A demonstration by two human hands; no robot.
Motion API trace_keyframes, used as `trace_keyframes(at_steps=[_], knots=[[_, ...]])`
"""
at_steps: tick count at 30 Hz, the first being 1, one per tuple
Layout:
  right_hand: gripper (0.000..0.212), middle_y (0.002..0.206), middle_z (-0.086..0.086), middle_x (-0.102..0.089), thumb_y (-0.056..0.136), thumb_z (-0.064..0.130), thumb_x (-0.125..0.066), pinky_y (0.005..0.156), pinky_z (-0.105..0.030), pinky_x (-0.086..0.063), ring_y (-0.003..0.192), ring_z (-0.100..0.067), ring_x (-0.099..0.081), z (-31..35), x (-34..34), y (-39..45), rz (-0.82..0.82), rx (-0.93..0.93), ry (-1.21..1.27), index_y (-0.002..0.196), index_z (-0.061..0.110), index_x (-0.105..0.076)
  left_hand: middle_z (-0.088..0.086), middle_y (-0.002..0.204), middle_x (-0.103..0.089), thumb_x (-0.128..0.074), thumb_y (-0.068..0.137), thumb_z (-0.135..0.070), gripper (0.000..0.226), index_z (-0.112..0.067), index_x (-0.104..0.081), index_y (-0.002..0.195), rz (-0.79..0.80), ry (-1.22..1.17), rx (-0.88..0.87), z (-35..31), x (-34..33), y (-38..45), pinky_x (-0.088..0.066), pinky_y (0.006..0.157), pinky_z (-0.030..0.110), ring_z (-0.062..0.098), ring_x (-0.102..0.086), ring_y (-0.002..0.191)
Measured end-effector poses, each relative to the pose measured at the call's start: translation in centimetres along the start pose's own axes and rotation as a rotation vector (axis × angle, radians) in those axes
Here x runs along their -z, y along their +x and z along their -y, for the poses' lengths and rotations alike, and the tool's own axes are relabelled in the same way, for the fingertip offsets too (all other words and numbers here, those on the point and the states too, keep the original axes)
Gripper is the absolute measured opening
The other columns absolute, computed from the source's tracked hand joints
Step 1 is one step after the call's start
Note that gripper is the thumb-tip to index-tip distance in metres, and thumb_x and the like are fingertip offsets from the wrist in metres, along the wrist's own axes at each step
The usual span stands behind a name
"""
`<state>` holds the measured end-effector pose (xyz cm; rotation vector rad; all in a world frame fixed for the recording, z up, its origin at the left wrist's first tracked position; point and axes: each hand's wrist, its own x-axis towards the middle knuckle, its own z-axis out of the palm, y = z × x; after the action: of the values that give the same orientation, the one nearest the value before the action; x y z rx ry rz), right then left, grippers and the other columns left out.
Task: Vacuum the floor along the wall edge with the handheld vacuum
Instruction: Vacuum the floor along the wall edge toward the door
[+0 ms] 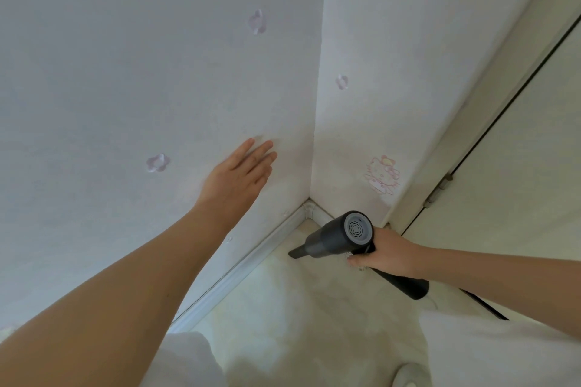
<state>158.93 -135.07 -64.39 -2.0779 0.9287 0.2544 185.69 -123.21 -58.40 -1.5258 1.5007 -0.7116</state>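
Gripping the dark handle with fingers curled round it, the right hand (388, 253) holds the handheld vacuum (338, 237) low over the floor (314, 308), just short of the room's corner. The vacuum's long axis runs from the hand out to the left and slightly downward in the head view, its narrow nozzle (297, 252) pointing toward the white baseboard (251, 261) along the left wall (125, 72); the nozzle tip looks close to the floor and near the baseboard, though whether it touches either cannot be told. The round vented rear cap faces up toward the camera. The left hand (240, 177) is spread flat, fingers straight and together, against the left wall above the baseboard, apparently as a brace. Since the right hand alone carries the vacuum, the coming sweep likely depends on keeping the nozzle parallel and close to the baseboard line. Further out are flower-shaped wall decorations (158, 162), a cartoon sticker (382, 174) on the right wall, and a door (518, 182) with its hinge. No containers are in view.
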Motion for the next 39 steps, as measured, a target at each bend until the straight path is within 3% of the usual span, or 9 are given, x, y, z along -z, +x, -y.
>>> trace_keyframes(at_steps=[7, 11, 16, 21, 29, 31, 34, 39], knots=[[0.028, 0.086, 0.021, -0.057, 0.084, 0.029, -0.071, 0.064, -0.006, -0.036, 0.079, 0.005, -0.053, -0.4, 1.1, -1.2, -0.065, -0.026, -0.05, 0.104, 0.034, -0.052, 0.015, 0.16, 0.026, -0.043, 0.101, -0.039, 0.084, -0.008, 0.013, 0.155, 0.013, 0.006, -0.012, 0.0, 0.1, 0.0, 0.028, 0.107, 0.058, 0.038, 0.029, 0.144], [0.033, 0.092, 0.009, -0.063, 0.082, 0.031, -0.071, 0.071, -0.016, -0.041, 0.087, -0.008, -0.058, -1.4, 1.4, -1.7, -0.101, -0.08, -0.075, 0.11, 0.027, -0.055, 0.015, 0.16, 0.026, -0.043, 0.101, -0.039, 0.084, -0.008, 0.012, 0.156, 0.011, 0.015, -0.008, -0.1, -0.2, 0.1, 0.029, 0.105, 0.059, 0.039, 0.029, 0.144], [0.03, 0.084, 0.018, -0.056, 0.08, 0.028, -0.073, 0.06, -0.008, -0.035, 0.074, 0.004, -0.052, -2.2, 1.8, -2.6, -0.097, -0.104, -0.051, 0.099, 0.035, -0.051, 0.015, 0.16, 0.026, -0.042, 0.101, -0.038, 0.082, -0.008, 0.012, 0.155, 0.017, 0.009, -0.01, -0.1, -0.3, 0.2, 0.03, 0.104, 0.06, 0.039, 0.029, 0.144], [0.027, 0.081, 0.017, -0.058, 0.082, 0.029, -0.072, 0.057, -0.007, -0.038, 0.072, 0.004, -0.053, -2.8, 2.0, -3.2, -0.062, -0.116, -0.074, 0.088, 0.04, -0.048, 0.015, 0.159, 0.027, -0.043, 0.1, -0.039, 0.084, -0.008, 0.014, 0.154, 0.01, 0.013, -0.006, -0.1, -0.4, 0.2, 0.03, 0.105, 0.06, 0.039, 0.03, 0.143], [0.036, 0.093, 0.009, -0.062, 0.082, 0.028, -0.071, 0.064, -0.008, -0.04, 0.083, -0.006, -0.057, -3.5, 2.0, -3.4, -0.108, -0.122, -0.085, 0.111, 0.032, -0.049, 0.015, 0.16, 0.026, -0.042, 0.101, -0.038, 0.083, -0.009, 0.013, 0.155, 0.006, 0.003, -0.002, -0.2, -0.3, 0.3, 0.029, 0.106, 0.059, 0.039, 0.029, 0.144], [0.046, 0.105, 0.007, -0.063, 0.08, 0.029, -0.072, 0.078, -0.017, -0.047, 0.097, -0.011, -0.06, -3.6, 1.6, -3.1, -0.129, -0.135, -0.076, 0.122, 0.028, -0.052, 0.014, 0.16, 0.026, -0.042, 0.101, -0.038, 0.082, -0.01, 0.013, 0.155, 0.005, 0.002, 0.0, -0.2, -0.3, 0.3, 0.029, 0.106, 0.059, 0.038, 0.029, 0.144], [0.057, 0.111, 0.01, -0.063, 0.073, 0.039, -0.071, 0.092, -0.043, -0.049, 0.106, -0.017, -0.059, -3.6, 1.0, -2.6, -0.167, -0.144, -0.096, 0.126, 0.032, -0.051, 0.014, 0.16, 0.027, -0.041, 0.101, -0.038, 0.082, -0.01, 0.013, 0.155, 0.007, 0.003, 0.004, -0.2, -0.3, 0.3, 0.031, 0.104, 0.06, 0.038, 0.03, 0.144], [0.058, 0.106, 0.01, -0.064, 0.073, 0.038, -0.071, 0.088, -0.042, -0.051, 0.101, -0.016, -0.06, -3.2, 0.3, -1.7, -0.198, -0.126, -0.098, 0.126, 0.034, -0.05, 0.015, 0.159, 0.027, -0.042, 0.101, -0.038, 0.083, -0.009, 0.013, 0.155, 0.007, 0.002, 0.001, -0.3, -0.5, 0.4, 0.031, 0.104, 0.06, 0.04, 0.031, 0.143]])
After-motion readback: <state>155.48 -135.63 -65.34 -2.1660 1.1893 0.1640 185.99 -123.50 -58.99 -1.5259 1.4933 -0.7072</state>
